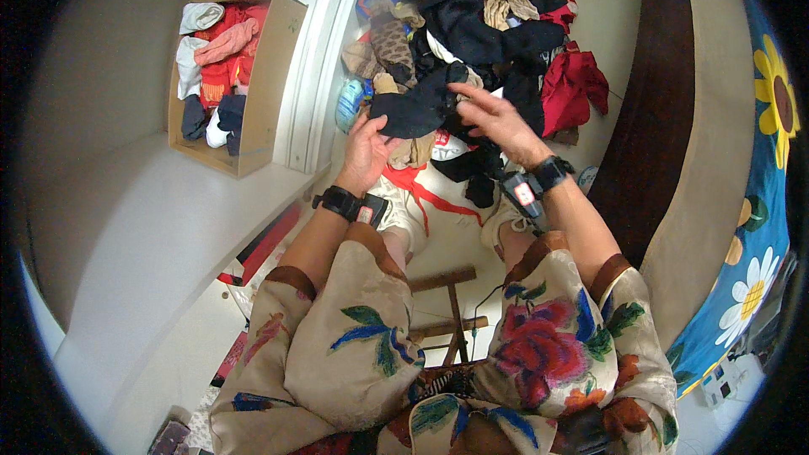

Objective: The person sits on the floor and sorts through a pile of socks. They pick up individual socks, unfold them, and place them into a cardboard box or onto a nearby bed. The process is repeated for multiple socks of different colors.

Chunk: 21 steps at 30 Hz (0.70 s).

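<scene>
Blue floral cloth (779,194) far R, beige strip (716,118) & dk brown band (661,93) alongside; wht boxy item (731,381) lower R

left fingers (372,125): hold black cloth (410,115) | right fingers (478,102): at its right end | clothes pile (459,29): beyond | cardboard box (284,67): far left

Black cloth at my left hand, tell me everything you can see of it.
The black cloth is a plain, dark, soft-looking piece, perhaps a sock, with a smooth, rounded lower edge and no visible pattern. The left hand holds its left end. It stretches rightward in front of the pile of clothes, where its far end blends into other dark fabric. The right hand reaches toward that end; whether its fingers grip the cloth is unclear.
</scene>
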Available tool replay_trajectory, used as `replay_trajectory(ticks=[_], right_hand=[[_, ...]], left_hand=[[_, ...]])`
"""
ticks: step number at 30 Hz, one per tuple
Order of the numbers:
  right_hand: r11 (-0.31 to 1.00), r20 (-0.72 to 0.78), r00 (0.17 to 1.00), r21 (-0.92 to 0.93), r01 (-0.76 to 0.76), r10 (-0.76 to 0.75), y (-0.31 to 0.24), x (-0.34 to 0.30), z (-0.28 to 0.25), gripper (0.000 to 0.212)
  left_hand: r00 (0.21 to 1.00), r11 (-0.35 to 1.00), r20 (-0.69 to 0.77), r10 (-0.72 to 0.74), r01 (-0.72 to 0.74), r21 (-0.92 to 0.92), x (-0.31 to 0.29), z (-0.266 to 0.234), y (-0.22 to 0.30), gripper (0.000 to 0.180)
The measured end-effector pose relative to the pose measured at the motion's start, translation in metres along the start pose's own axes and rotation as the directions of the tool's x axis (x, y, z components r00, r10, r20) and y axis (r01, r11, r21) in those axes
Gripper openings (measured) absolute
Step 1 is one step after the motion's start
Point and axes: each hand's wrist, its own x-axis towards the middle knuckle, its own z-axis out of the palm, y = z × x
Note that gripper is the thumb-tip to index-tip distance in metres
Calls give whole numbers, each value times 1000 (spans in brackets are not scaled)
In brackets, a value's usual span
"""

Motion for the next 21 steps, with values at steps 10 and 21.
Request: replay_trajectory(ticks=[10, 21], right_hand=[[655, -54, 778, -578, 487, -626, -14, -3, -12, 50], [935, -608, 731, -51, 352, -309, 3, 5, -101, 6]], left_hand=[[998, 993, 4, 68, -67, -98, -4, -5, -3, 31], [900, 957, -418, 127, -1, 289, -5, -21, -8, 40]])
